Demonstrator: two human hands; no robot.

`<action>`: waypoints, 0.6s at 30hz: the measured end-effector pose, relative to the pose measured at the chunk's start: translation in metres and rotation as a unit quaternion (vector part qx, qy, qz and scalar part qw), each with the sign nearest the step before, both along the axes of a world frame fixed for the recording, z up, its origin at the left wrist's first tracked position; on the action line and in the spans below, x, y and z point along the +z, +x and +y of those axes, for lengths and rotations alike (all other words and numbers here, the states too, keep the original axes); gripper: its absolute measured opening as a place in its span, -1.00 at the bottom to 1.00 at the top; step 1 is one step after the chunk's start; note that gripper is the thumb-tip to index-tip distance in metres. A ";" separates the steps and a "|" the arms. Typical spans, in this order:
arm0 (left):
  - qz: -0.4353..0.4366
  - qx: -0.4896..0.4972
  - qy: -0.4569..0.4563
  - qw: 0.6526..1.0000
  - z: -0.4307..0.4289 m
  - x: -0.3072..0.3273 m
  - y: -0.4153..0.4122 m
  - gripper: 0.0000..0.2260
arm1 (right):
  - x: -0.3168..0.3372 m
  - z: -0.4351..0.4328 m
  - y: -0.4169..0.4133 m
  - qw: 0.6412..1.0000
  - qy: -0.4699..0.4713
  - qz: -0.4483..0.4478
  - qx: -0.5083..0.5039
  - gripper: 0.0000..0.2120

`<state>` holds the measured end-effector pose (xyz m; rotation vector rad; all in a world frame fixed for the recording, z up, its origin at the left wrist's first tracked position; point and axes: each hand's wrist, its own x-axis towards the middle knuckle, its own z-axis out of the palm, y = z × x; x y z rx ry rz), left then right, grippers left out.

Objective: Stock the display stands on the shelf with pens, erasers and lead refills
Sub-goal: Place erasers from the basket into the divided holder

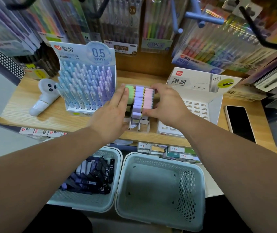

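Observation:
An eraser display stand [139, 126] sits mid-shelf with rows of green, purple [138, 101] and pink erasers. My left hand [112, 113] lies with straight fingers against the green row on the stand's left side. My right hand [166, 101] curls over the pink row, fingertips touching the erasers at the stand's right side. A full pen display [87, 84] marked 0.5 mm stands to the left. A white lead refill stand [196, 105] with bare slots stands to the right. Below, the left basket [87, 197] holds several dark lead refill cases [94, 177].
An empty pale basket [161, 187] sits lower right. A white ghost-shaped item [45, 96] lies at the shelf's left, a phone [240, 123] at its right. Packs of pens hang on hooks above. Boxed stock lines the lower shelf under the wooden shelf edge [63, 121].

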<state>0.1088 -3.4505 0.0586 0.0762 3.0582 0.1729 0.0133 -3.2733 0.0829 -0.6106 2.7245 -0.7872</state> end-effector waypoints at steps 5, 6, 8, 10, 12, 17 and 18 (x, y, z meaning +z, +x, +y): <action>0.019 -0.011 -0.009 1.000 -0.003 0.002 0.004 -0.14 | -0.002 -0.018 -0.007 1.000 -0.014 -0.003 0.004 -0.25; 0.017 -0.011 0.000 1.000 -0.004 0.004 0.006 -0.15 | 0.000 -0.021 -0.009 1.000 -0.013 -0.007 0.004 -0.25; 0.033 0.025 0.063 0.997 -0.006 0.007 0.008 -0.16 | 0.002 -0.026 -0.014 1.000 -0.011 -0.017 0.000 -0.24; 0.052 0.052 0.119 0.990 -0.010 0.008 0.010 -0.25 | 0.002 -0.028 -0.017 1.000 -0.013 -0.027 -0.004 -0.23; 0.066 0.051 0.130 0.988 -0.013 0.007 0.011 -0.39 | 0.001 -0.026 -0.017 0.999 -0.012 -0.030 -0.006 -0.20; 0.089 0.009 0.159 0.983 -0.014 0.007 0.018 -0.65 | -0.008 -0.019 -0.010 0.998 -0.046 -0.046 -0.028 -0.08; 0.060 -0.010 0.155 0.986 -0.014 0.006 0.021 -0.62 | -0.009 -0.018 -0.008 0.997 -0.051 -0.049 -0.031 -0.05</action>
